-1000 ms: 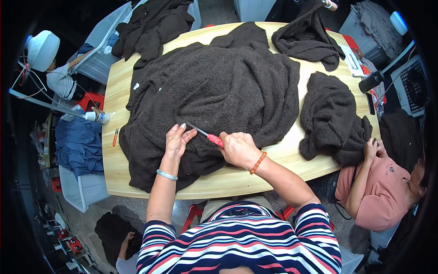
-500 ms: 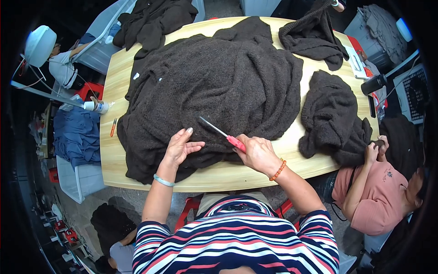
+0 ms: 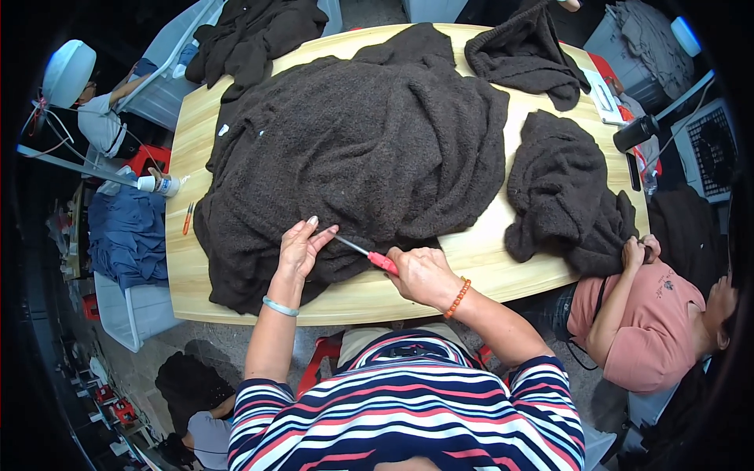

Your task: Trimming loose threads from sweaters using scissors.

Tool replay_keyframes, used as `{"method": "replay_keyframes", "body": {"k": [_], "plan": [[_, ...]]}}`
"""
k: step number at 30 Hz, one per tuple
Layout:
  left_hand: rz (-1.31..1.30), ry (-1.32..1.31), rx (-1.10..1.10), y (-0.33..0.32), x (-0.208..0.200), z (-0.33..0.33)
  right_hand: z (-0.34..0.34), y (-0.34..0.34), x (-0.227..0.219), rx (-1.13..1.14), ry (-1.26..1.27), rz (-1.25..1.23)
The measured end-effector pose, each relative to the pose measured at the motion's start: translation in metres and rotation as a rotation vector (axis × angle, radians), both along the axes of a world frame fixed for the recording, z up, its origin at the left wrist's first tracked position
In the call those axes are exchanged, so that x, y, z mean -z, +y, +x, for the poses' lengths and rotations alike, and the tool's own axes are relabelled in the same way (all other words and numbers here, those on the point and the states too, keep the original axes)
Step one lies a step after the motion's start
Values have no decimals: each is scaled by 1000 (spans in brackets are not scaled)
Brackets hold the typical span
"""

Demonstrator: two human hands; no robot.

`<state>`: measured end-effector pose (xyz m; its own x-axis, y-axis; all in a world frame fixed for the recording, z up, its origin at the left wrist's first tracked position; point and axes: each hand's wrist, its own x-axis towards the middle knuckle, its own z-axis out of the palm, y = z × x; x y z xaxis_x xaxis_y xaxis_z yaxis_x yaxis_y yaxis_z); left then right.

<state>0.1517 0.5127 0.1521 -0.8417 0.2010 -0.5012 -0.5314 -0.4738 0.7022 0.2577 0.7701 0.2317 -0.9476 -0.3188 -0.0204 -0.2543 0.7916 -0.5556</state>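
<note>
A large heap of dark brown fuzzy knit fabric [image 3: 345, 149] covers most of the table before me. My right hand [image 3: 424, 275], with an orange bead bracelet at the wrist, is closed around the red handle of a tool with a thin metal shaft [image 3: 383, 262]; its exact kind I cannot make out. The shaft points left, its tip meeting the fingers of my left hand [image 3: 298, 250]. That hand wears a pale bangle and is held over the heap's near edge, thumb and fingers apart. No other object shows in it.
Orange-handled snips [image 3: 188, 219] and a white bottle [image 3: 159, 184] are at the table's left edge. At right lies another brown knit piece [image 3: 561, 184], its near end held by a co-worker in a pink shirt [image 3: 648, 322]. A black cylinder [image 3: 636, 133] stands beyond it.
My right hand has moved left and slightly down, bringing the tool's tip to my left fingers. The whole view has shifted slightly.
</note>
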Motion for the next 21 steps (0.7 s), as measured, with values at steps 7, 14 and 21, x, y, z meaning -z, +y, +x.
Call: {"method": "replay_keyframes", "body": {"k": [7,14,21], "plan": [[-169,-74,117,-1,-7,15,9,8,1,31,-59,-8],[-152,52,106,29,11,15,28,15,6,110,-110,5],[-304,89,183,-45,70,-6,32,-13,24,79,-30,78]]}}
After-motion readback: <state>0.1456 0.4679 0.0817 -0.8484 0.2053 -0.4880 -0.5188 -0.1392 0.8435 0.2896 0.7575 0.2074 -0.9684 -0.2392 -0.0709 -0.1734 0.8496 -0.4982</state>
